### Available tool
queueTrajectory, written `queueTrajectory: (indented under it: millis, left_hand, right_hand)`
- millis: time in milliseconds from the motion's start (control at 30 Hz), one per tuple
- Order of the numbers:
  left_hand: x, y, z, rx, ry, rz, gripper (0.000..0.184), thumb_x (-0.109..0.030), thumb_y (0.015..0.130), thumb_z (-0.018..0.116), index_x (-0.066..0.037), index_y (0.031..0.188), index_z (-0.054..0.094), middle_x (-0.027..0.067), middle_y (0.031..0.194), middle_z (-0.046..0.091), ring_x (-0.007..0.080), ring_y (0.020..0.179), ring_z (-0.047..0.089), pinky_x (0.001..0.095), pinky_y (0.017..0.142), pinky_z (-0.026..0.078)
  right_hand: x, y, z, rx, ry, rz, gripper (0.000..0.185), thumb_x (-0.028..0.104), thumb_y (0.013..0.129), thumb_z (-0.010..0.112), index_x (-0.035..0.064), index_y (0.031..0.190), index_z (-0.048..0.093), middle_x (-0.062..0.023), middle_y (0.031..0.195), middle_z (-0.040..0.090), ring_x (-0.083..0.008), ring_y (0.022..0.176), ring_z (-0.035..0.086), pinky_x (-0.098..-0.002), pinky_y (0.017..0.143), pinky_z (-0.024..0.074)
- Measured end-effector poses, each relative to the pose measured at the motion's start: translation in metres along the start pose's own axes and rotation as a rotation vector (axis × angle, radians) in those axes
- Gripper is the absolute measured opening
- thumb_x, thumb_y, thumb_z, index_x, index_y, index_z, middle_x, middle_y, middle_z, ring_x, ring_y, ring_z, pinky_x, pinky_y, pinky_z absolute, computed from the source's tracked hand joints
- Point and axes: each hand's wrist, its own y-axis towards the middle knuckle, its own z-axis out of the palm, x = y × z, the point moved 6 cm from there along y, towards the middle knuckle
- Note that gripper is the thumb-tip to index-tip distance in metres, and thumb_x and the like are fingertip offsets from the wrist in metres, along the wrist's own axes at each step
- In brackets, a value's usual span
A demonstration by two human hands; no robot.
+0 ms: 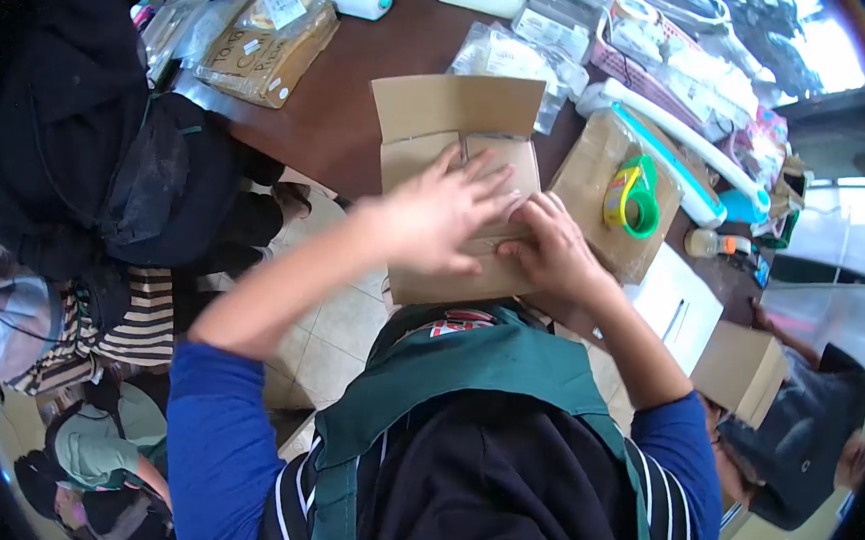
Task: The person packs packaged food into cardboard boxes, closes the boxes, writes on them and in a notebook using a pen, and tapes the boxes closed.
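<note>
A cardboard box (451,289) sits in front of me at the table edge, its back flap (457,108) standing up. My left hand (447,211) is over the box with its fingers spread, slightly blurred by motion; whether it presses on the cardboard or hovers just above, I cannot tell. At the box's right side, my right hand (558,244) has bent fingers and thumb closed on the cardboard edge. Part of the box top lies hidden under both hands.
Right of the box, a taped carton (585,165) carries a green-yellow tape roll (634,206). White-teal long devices (675,167) and a pink basket (657,70) lie behind it. Another person (792,436) stands right beside a box (741,372); a dark-clothed person (109,167) is at left.
</note>
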Motion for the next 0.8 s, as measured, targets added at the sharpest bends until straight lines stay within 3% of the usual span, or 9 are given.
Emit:
queueTrajectory:
  millis: [100,233,300,500,633,700,733,767,800]
  left_hand:
    - [-0.045,-0.032,0.011,-0.291,0.24,-0.508,0.082,-0.049,0.078,0.059,-0.009,0.141,0.026,0.0166,0.147,0.02,0.0384,0.134,0.02,0.0579,0.106,0.015]
    - [-0.042,-0.045,0.04,-0.459,0.029,-0.621,0.072,-0.052,0.08,0.053,-0.013,0.138,0.034,0.0127,0.147,0.024,0.0337,0.134,0.022,0.0577,0.104,0.019]
    - [-0.027,-0.044,0.035,-0.51,0.024,-0.525,0.068,-0.054,0.081,0.05,-0.018,0.138,0.037,0.0096,0.147,0.026,0.0316,0.135,0.023,0.06,0.103,0.02]
    - [0.02,-0.043,0.013,-0.378,0.036,-0.533,0.073,-0.059,0.076,0.053,-0.024,0.138,0.036,0.0081,0.149,0.021,0.0348,0.136,0.018,0.0601,0.105,0.013]
    - [0.02,-0.021,0.009,-0.342,-0.04,-0.487,0.081,-0.062,0.072,0.056,-0.025,0.14,0.03,0.0064,0.149,0.019,0.0355,0.136,0.016,0.0613,0.105,0.013]
    - [0.023,-0.018,0.014,-0.286,-0.06,-0.504,0.084,-0.063,0.071,0.057,-0.026,0.141,0.029,0.0057,0.149,0.019,0.0355,0.136,0.016,0.0617,0.105,0.013]
    - [0.025,-0.017,0.013,-0.319,-0.041,-0.491,0.084,-0.064,0.07,0.056,-0.023,0.139,0.032,0.008,0.147,0.025,0.034,0.136,0.018,0.0623,0.104,0.015]
    - [0.026,-0.018,0.011,-0.353,-0.022,-0.479,0.084,-0.065,0.07,0.055,-0.02,0.137,0.036,0.0103,0.144,0.031,0.0324,0.135,0.021,0.0629,0.103,0.017]
    - [0.027,-0.018,0.01,-0.349,-0.024,-0.482,0.084,-0.065,0.07,0.055,-0.02,0.137,0.036,0.0103,0.144,0.031,0.0324,0.135,0.021,0.0629,0.103,0.017]
  right_hand:
    - [-0.012,-0.003,-0.002,0.0,0.039,0.171,0.049,0.019,0.065,0.078,0.0034,0.101,0.048,-0.012,0.096,0.049,-0.0294,0.092,0.049,-0.0375,0.079,0.0413]
    - [-0.058,0.048,-0.029,-0.295,0.434,0.052,0.083,0.022,0.067,0.08,0.0053,0.132,0.032,-0.0098,0.127,0.043,-0.0194,0.106,0.048,-0.034,0.089,0.0397]
    - [-0.078,0.09,-0.016,-0.127,0.94,0.065,0.081,0.024,0.065,0.082,0.0025,0.13,0.038,-0.0095,0.12,0.053,-0.0173,0.103,0.052,-0.0341,0.086,0.0431]
    - [-0.067,0.069,-0.007,0.11,0.661,0.392,0.032,0.027,0.086,0.064,0.0015,0.106,0.062,0.0001,0.09,0.063,-0.0075,0.084,0.053,-0.0262,0.076,0.0447]
    - [-0.08,0.056,-0.008,-0.028,0.816,0.409,0.03,0.027,0.091,0.057,0.0015,0.106,0.062,0.0013,0.09,0.062,-0.0053,0.085,0.05,-0.0244,0.074,0.0437]
    - [-0.074,0.059,-0.009,0.039,0.831,0.36,0.029,0.026,0.092,0.055,0.0013,0.106,0.061,0.0044,0.088,0.06,-0.0032,0.084,0.047,-0.0224,0.072,0.0423]
    - [-0.072,0.064,-0.009,0.251,0.586,0.319,0.032,0.023,0.09,0.057,0.0025,0.114,0.058,-0.0025,0.098,0.064,-0.0106,0.091,0.056,-0.0269,0.08,0.0457]
    - [-0.069,0.065,-0.007,0.259,0.592,0.323,0.032,0.023,0.09,0.057,0.0025,0.114,0.058,-0.0025,0.098,0.064,-0.0106,0.091,0.056,-0.0269,0.08,0.0457]
    - [-0.047,0.07,-0.011,0.196,0.387,-0.018,0.038,0.023,0.087,0.059,0.0042,0.12,0.054,-0.0076,0.109,0.06,-0.0191,0.1,0.056,-0.0309,0.086,0.0451]
